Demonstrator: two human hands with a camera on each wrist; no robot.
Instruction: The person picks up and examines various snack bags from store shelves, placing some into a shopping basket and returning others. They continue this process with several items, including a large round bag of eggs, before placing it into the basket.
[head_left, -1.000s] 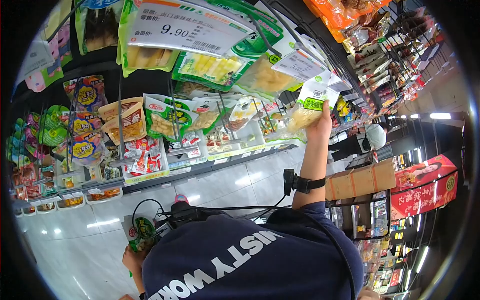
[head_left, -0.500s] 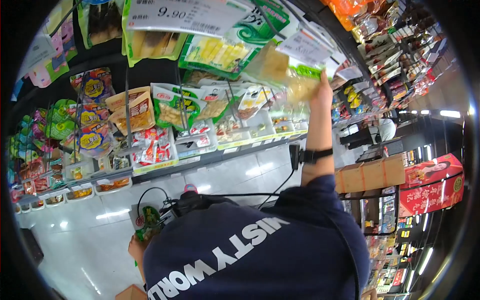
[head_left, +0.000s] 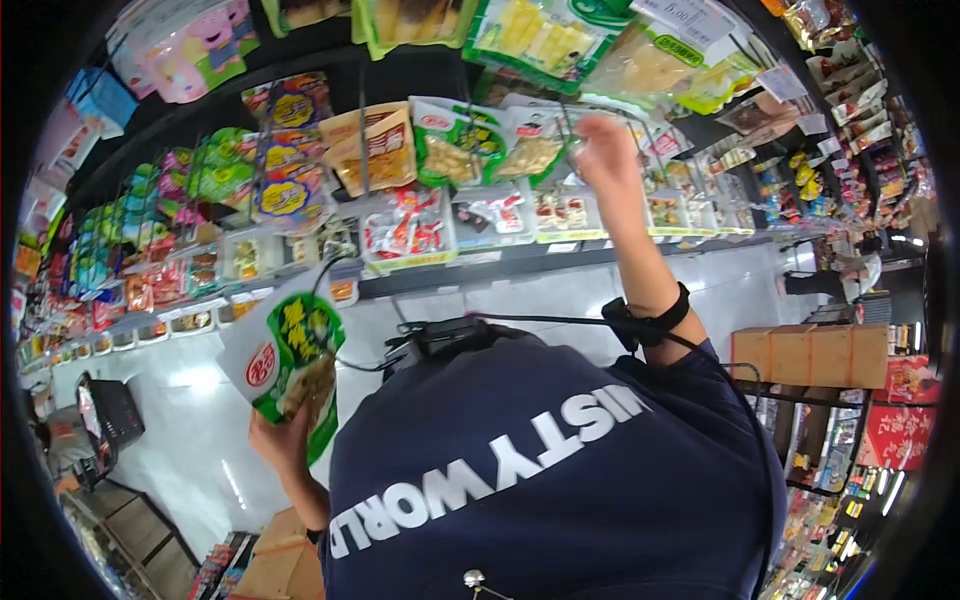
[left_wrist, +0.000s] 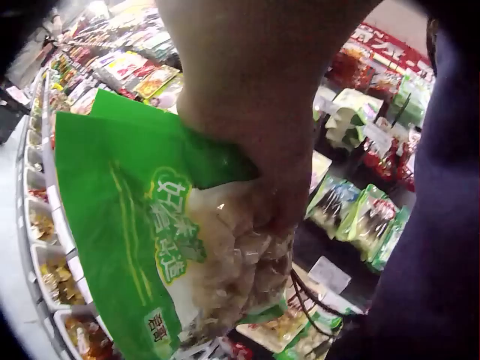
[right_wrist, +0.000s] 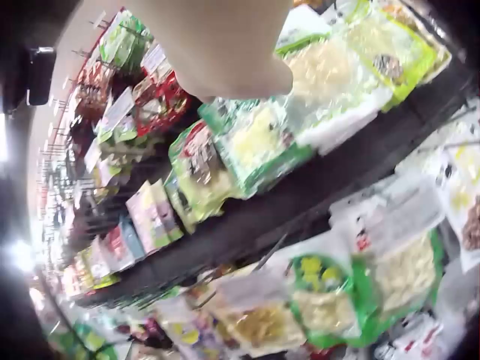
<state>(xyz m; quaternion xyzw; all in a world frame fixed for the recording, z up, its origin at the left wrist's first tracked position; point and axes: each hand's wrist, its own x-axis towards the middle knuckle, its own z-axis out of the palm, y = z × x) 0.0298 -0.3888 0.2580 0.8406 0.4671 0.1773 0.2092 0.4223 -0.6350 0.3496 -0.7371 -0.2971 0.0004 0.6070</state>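
Note:
The left hand (head_left: pixel 283 436) holds a green and white snack packet (head_left: pixel 290 350) by its lower part, in front of the shirt's left side. In the left wrist view, that hand (left_wrist: pixel 251 112) has its fingers round the packet (left_wrist: pixel 112 202), whose clear window shows pale pieces. The right hand (head_left: pixel 607 152) is raised, blurred and holding no packet, in front of the hanging green and white packets (head_left: pixel 535 140). Its visible part (right_wrist: pixel 225 52) is near the upper row of packets (right_wrist: pixel 262 142) in the right wrist view; the fingers are mostly out of sight there.
Hooks with hanging snack packets (head_left: pixel 290 190) fill the shelf, above a row of white bins (head_left: pixel 408 225). Cardboard boxes (head_left: pixel 810 355) stand at the right, a dark basket (head_left: pixel 115 412) at the left. A cable runs between the wrists.
The right hand has let go of the pale packet on the upper row and moved down and left. The left hand has raised its packet. The view has shifted left along the shelf.

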